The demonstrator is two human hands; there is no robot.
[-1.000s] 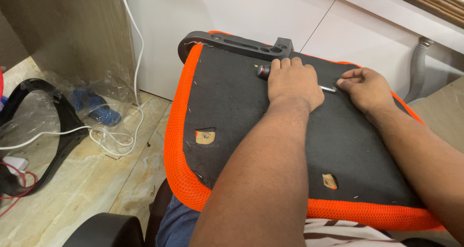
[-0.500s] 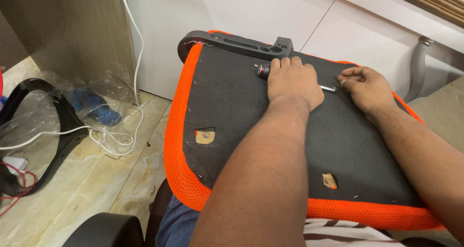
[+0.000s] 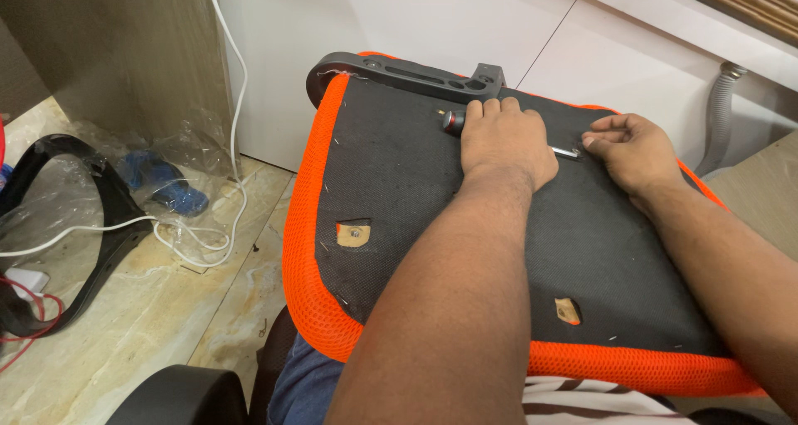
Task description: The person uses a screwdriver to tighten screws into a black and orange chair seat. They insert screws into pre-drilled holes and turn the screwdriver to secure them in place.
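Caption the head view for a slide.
Left hand grips a screwdriver on an upturned orange-edged chair seat; right hand steadies its tip.

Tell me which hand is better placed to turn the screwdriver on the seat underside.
Left, probably. The left hand lies closed over the screwdriver handle, while the right hand only has fingertips at its metal tip.

Your hands: both extended forward, palms down.
Your left hand (image 3: 504, 138) lies knuckles up, fingers curled closed; your right hand (image 3: 629, 149) has its fingertips (image 3: 592, 139) pinched together.
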